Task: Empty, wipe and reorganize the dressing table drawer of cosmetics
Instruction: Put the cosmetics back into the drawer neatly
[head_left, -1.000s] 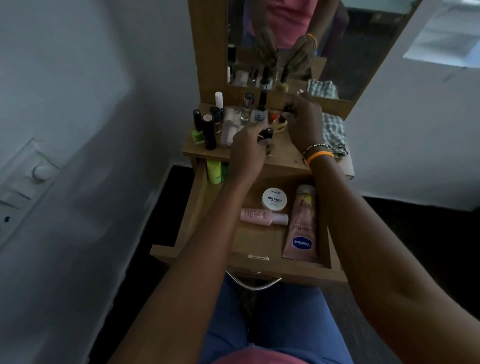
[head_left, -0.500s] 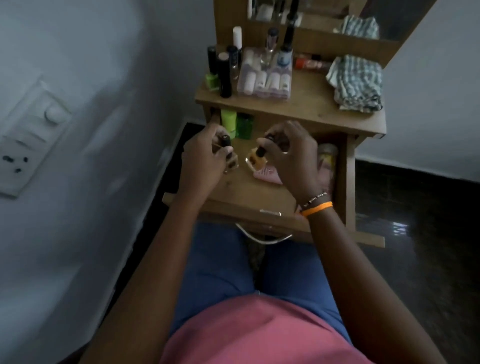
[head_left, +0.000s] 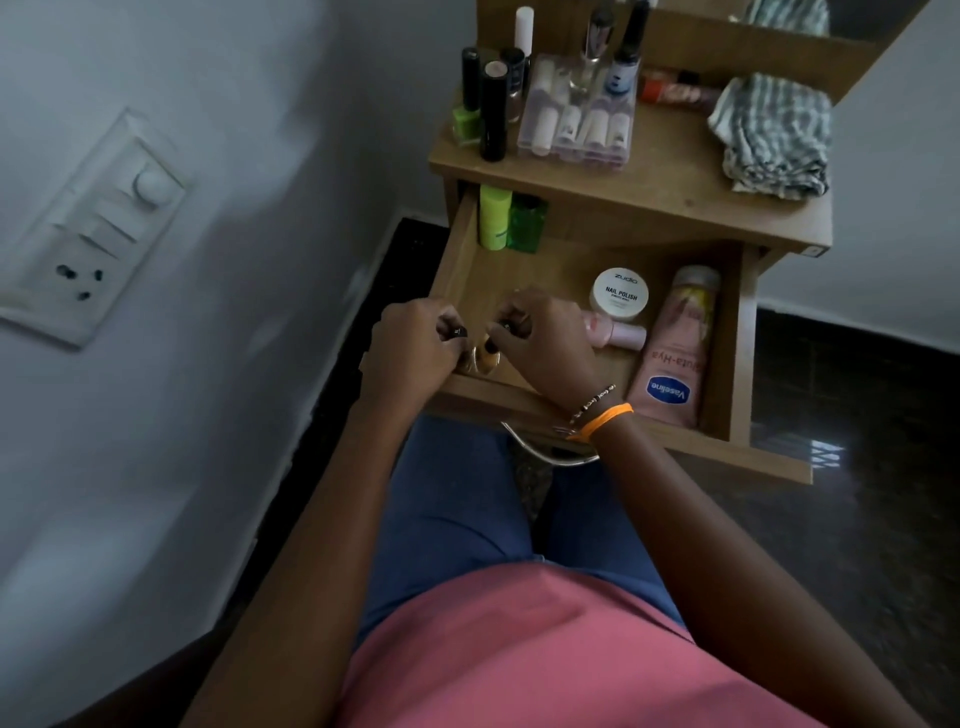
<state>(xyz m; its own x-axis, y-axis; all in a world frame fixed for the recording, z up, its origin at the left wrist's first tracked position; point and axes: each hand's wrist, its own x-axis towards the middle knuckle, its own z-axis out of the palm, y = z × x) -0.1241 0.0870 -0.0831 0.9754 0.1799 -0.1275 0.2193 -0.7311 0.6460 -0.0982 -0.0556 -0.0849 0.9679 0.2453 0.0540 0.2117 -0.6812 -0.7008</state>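
Observation:
The wooden drawer stands pulled out under the dressing table top. My left hand and my right hand are low in the drawer's front left corner, each closed on a small nail polish bottle by its dark cap. Inside the drawer lie a white nail polish remover jar, a pink tube, a pink Vaseline lotion tube and, at the back left, a light green bottle beside a dark green one.
On the table top stand several nail polish bottles, a clear organizer box and a folded checked cloth. A wall with a switch panel is close on the left. The drawer's metal handle is over my knees.
Both hands came down from the table top into the drawer, each carrying a small bottle, and now sit lower at the drawer's front left corner. The view tilted downward.

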